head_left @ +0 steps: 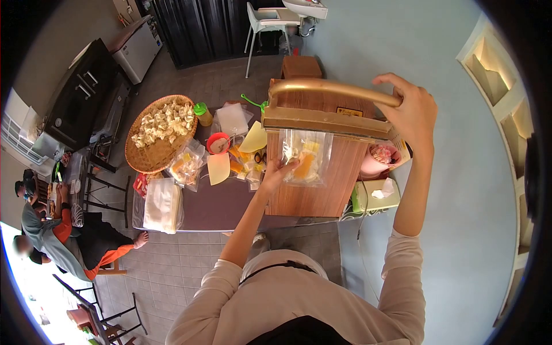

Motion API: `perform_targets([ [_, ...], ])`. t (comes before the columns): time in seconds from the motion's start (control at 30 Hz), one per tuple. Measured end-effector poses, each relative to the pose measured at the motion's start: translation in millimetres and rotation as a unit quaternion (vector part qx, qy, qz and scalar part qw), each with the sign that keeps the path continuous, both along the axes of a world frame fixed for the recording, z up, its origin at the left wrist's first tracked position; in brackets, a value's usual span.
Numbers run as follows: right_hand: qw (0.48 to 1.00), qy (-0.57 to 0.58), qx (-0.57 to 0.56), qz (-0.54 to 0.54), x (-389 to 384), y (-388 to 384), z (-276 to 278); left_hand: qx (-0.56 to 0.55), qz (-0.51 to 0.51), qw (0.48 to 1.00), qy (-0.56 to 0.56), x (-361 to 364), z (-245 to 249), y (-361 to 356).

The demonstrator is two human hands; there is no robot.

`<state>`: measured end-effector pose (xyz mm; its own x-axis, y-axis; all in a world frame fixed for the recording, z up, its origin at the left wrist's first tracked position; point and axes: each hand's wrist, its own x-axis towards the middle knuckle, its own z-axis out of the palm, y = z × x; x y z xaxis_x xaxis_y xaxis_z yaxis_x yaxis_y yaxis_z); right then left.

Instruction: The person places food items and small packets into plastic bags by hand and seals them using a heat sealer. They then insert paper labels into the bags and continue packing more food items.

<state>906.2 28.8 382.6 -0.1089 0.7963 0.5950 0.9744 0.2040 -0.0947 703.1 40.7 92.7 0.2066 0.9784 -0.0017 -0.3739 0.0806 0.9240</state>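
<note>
Near the centre of the frame, the left hand [278,171] pinches the left edge of a clear bag [306,160] with yellow and orange pieces inside. The bag's top edge is tucked under the sealer bar [322,119]. At upper right, the right hand [409,112] has its fingers wrapped around the right end of the gold lever [328,87], which arches above that bar. Both sit on a wooden stand [322,195], and the bag hangs down its front face. Just right of the stand are a pink bowl [374,165] and a tissue box [376,198], close against the blue wall [460,172] (little room there). Left of the stand, the table [218,207] is crowded with packets and a woven tray [150,155]. Bare tabletop shows only along its near edge.
</note>
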Motion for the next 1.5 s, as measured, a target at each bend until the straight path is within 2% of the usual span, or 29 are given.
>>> perform_targets([
  [0.23, 0.999, -0.018, -0.018, 0.048, 3, -35, -27, -0.005, -0.011, 1.000, 0.023, -2, -9, 2],
  [0.33, 0.998, 0.030, -0.034, 0.043, 0, -48, -41, -0.012, -0.012, 0.999, 0.027, -4, -5, -2],
  [0.43, 0.997, 0.029, 0.003, 0.065, 0, -56, -52, 0.025, -0.002, 0.999, -0.035, 2, -7, -3],
  [0.53, 0.997, 0.022, 0.025, 0.072, 1, -58, -59, 0.023, 0.003, 1.000, -0.012, 2, -8, -6],
  [0.6, 0.999, 0.013, 0.020, 0.043, 1, -59, -60, 0.023, 0.004, 1.000, -0.021, 4, -16, -5],
  [0.8, 0.996, 0.050, 0.052, 0.048, -5, -56, -55, -0.001, -0.001, 1.000, -0.026, 3, -25, -8],
  [0.9, 0.999, 0.049, 0.019, 0.013, -7, -53, -45, -0.020, -0.010, 0.999, -0.027, 2, -20, -10],
  [1.03, 0.997, 0.063, 0.015, 0.027, -5, -46, -37, -0.028, -0.032, 0.999, 0.008, 0, -20, -8],
  [1.33, 0.999, 0.028, 0.000, 0.019, -1, -33, -26, -0.015, -0.002, 1.000, -0.023, 4, -24, -9],
  [1.43, 0.999, 0.032, -0.003, 0.017, -2, -33, -26, -0.029, -0.026, 0.999, 0.017, 0, -22, -9],
  [1.5, 1.000, 0.026, 0.001, 0.016, -2, -33, -27, -0.029, -0.014, 0.999, 0.003, 2, -18, -12],
])
